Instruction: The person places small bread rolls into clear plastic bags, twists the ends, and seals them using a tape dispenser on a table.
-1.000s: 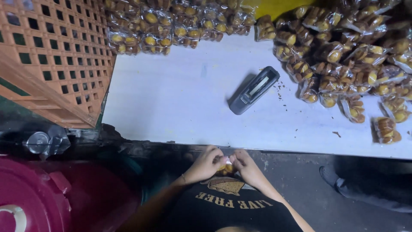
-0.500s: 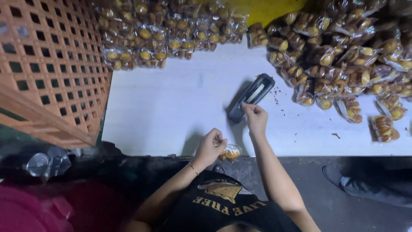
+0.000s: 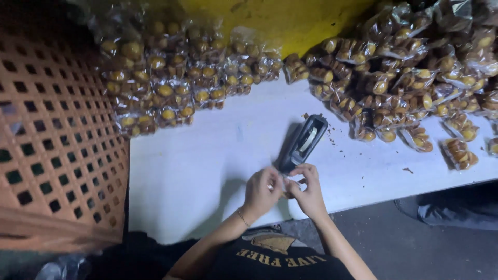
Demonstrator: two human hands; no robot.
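1. Where the two hands meet at the near edge of the white counter (image 3: 197,171), the left hand (image 3: 262,191) and right hand (image 3: 307,193) are pressed close together, fingertips pinching a small clear packet (image 3: 285,187) between them; most of it is hidden by the fingers.
2. The packet likely handles as light, soft and crinkly, its film slippery and its contents probably easy to crush; the film edge seems the safest place to take hold, not the filled middle.
3. One dark tape dispenser (image 3: 302,142) lies just beyond the hands, almost touching the right fingertips, angled away to the right.
4. Two heaps of filled packets lie beyond the hands: one heap (image 3: 171,78) to the far left, one larger heap (image 3: 410,78) to the far right. The packets in each are too many and too overlapped to count.
5. One orange lattice crate (image 3: 57,155) stands left of the hands, beside the counter.
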